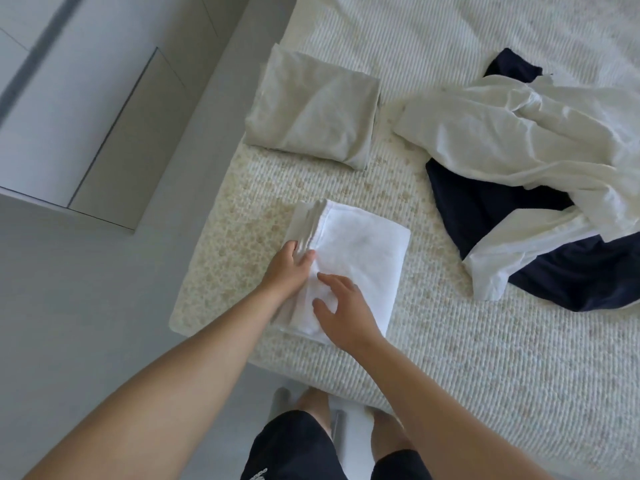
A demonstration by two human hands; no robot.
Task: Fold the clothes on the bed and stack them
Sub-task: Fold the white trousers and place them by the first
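The left hand (290, 268) curls its grip around the left edge of the folded white towel (349, 261), fingers tucked at the layered side, while the right hand (341, 311) lies on top with fingers spread and relaxed, pressing its near end. The towel sits near the bed's (450, 358) near left corner. Farther along the left edge lies a folded grey garment (311, 109), and toward the middle of the bed a crumpled white shirt (526, 133) is heaped over a dark navy garment (491, 209).
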